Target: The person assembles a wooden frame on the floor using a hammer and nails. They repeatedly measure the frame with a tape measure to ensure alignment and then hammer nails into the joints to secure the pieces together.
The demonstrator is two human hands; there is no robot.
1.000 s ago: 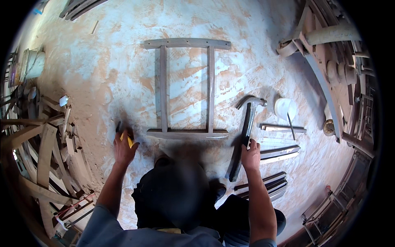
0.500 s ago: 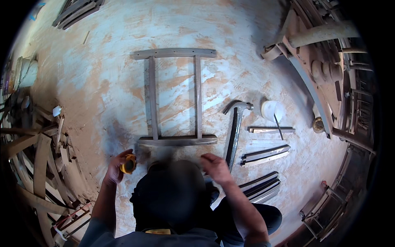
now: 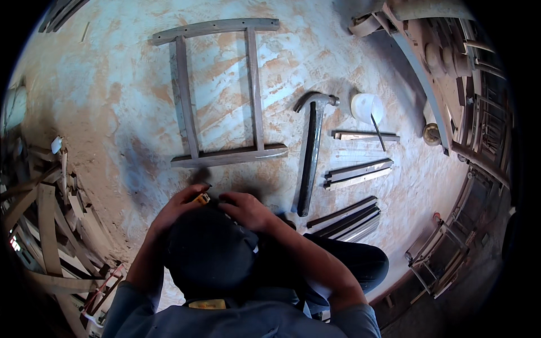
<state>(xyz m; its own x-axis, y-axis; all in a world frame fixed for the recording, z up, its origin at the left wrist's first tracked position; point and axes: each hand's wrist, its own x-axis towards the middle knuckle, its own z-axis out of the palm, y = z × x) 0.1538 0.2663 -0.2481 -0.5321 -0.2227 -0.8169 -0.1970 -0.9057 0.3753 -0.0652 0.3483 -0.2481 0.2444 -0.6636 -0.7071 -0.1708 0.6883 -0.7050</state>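
Presently the left grip pinches a yellow tape measure, and just right of it the right grip has bent fingers; with the dark cap in the way, I cannot tell whether that one holds anything. Ahead of both lies a wooden frame, a hammer to their right.

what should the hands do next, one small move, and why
Probably bring the right hand across to the yellow tool, perhaps a tape measure: the left hand holds it, the right is close beside it, and the hammer lies on the floor, held by neither.
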